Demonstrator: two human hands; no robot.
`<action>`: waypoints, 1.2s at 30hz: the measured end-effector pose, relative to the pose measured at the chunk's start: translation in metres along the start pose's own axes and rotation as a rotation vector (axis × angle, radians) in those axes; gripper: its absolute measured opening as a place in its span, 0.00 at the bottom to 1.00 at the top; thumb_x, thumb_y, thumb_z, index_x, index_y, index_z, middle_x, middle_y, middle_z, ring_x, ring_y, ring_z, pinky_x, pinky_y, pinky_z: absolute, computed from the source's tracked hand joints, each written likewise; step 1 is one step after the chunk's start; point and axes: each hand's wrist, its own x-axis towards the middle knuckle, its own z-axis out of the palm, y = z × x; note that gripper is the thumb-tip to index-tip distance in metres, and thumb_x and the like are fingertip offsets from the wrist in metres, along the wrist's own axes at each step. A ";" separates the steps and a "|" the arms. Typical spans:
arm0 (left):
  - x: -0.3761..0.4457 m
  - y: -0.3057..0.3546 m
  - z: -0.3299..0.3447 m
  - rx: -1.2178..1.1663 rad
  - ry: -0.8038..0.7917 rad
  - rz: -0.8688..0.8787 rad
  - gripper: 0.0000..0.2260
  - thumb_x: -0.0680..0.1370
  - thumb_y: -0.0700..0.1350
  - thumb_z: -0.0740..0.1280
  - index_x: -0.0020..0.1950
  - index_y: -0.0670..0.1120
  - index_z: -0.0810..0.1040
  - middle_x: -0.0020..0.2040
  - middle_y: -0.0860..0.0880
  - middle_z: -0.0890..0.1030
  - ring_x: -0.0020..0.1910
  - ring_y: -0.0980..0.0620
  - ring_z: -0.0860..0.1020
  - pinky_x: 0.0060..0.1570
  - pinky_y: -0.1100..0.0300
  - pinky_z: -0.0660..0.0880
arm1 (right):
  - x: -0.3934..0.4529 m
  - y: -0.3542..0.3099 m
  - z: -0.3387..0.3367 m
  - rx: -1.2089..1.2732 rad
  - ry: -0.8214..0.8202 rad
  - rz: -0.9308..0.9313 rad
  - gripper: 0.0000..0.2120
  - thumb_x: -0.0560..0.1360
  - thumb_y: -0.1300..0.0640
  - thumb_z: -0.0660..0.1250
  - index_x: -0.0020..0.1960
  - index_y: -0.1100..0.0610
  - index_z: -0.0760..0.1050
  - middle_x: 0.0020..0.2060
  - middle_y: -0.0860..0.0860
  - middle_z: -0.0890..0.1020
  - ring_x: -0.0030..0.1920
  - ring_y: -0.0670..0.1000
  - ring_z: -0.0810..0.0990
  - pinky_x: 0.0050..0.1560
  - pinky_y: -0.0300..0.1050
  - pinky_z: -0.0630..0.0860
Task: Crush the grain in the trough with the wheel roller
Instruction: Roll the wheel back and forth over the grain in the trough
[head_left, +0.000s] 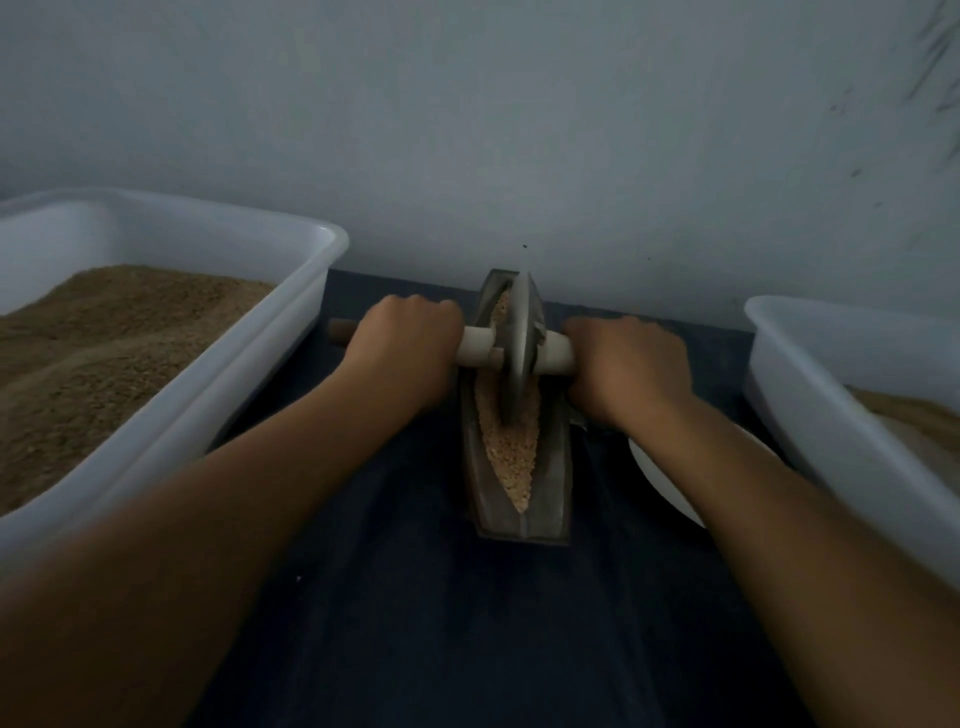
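Now left hand (402, 353), right hand (626, 369) gripping axle (480, 348), fingers curled round it; keeping wheel roller (517, 353) upright, pressing grain (511, 447) in trough (553, 483).

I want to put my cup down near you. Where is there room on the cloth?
The bare dark cloth nearest the person, in front of the trough and between the forearms, is free. It is crowded further back: the left tub and right tub flank the trough, and a white dish sits under the right arm.
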 end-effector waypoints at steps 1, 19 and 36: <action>-0.008 0.001 -0.002 -0.004 0.008 0.002 0.14 0.75 0.47 0.70 0.57 0.45 0.71 0.50 0.45 0.80 0.46 0.46 0.79 0.44 0.53 0.73 | -0.010 -0.001 -0.002 -0.013 0.024 -0.013 0.11 0.69 0.49 0.71 0.51 0.48 0.76 0.43 0.51 0.81 0.44 0.56 0.80 0.33 0.43 0.60; -0.045 0.012 -0.014 0.058 0.118 0.009 0.13 0.76 0.48 0.69 0.55 0.47 0.69 0.48 0.49 0.79 0.43 0.49 0.79 0.37 0.55 0.65 | -0.049 0.001 -0.001 0.030 0.145 -0.078 0.12 0.72 0.48 0.68 0.53 0.48 0.73 0.41 0.47 0.80 0.41 0.54 0.79 0.36 0.46 0.61; 0.063 0.000 -0.007 -0.026 -0.096 -0.003 0.17 0.70 0.47 0.73 0.56 0.44 0.76 0.49 0.43 0.78 0.48 0.43 0.76 0.42 0.51 0.69 | 0.066 0.018 0.025 0.093 -0.232 -0.004 0.17 0.71 0.51 0.72 0.59 0.51 0.77 0.55 0.54 0.81 0.52 0.57 0.80 0.42 0.46 0.71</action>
